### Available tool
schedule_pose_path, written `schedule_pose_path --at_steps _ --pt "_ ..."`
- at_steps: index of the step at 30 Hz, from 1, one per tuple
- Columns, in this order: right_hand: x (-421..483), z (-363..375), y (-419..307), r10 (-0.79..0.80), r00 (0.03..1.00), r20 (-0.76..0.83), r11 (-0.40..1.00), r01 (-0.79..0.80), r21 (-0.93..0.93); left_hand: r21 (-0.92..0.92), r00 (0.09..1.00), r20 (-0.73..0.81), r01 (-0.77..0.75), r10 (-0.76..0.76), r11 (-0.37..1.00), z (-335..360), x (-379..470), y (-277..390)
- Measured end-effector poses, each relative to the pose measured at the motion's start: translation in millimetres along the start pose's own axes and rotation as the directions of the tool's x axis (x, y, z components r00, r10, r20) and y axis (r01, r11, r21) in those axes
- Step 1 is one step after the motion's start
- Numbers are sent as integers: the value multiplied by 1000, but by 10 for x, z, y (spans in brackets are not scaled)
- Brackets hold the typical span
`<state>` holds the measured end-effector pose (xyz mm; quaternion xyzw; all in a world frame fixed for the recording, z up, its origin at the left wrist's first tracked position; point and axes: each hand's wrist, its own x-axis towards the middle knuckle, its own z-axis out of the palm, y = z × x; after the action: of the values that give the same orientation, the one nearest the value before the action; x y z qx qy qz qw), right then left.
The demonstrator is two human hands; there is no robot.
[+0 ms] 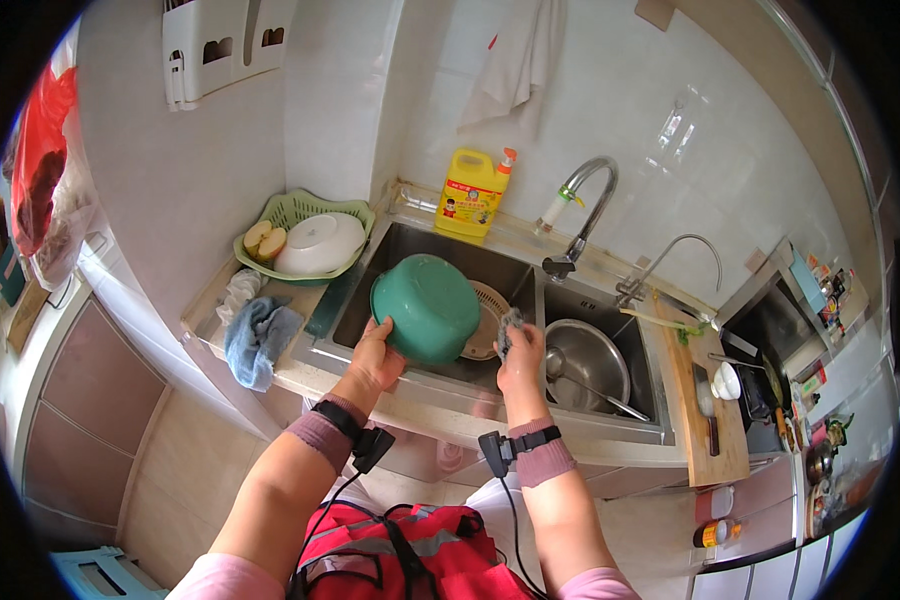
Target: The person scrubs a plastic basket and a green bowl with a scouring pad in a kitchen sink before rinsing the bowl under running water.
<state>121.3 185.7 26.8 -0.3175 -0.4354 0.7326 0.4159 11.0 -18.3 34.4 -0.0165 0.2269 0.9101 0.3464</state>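
My left hand (377,355) grips the rim of a green plastic basin (431,307), tilted with its underside showing above the left bowl of a steel double sink (397,241). In my right hand (523,354) is a grey scouring pad (508,330), held just right of the basin and apart from it. Behind the basin, partly hidden, a beige colander (487,319) lies in the left bowl. The right bowl holds a steel basin (581,349) with a ladle (600,396) in it.
A green basket (304,201) with a white bowl and cut apple stands left, near a blue cloth (259,341). Behind the sink are a yellow detergent jug (471,196) and a curved faucet (596,202). A cutting board (690,420) with a knife (712,435) lies right.
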Motion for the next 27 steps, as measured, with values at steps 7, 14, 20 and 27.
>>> schedule_pose_path --at_steps 7,14,20,27 --pt "-212 348 -91 -446 638 627 430 768 -476 79 998 -33 46 -44 996 25 66 -83" --pt "-461 826 -139 -492 455 743 280 890 -360 157 996 92 -1 -13 988 -103 98 -78" --pt "-391 440 -166 -438 523 731 207 850 -484 175 997 78 7 -21 984 -8 58 -35" --pt "-500 855 -300 -463 414 783 237 910 -341 234 992 115 18 -46 972 -154 116 -70"
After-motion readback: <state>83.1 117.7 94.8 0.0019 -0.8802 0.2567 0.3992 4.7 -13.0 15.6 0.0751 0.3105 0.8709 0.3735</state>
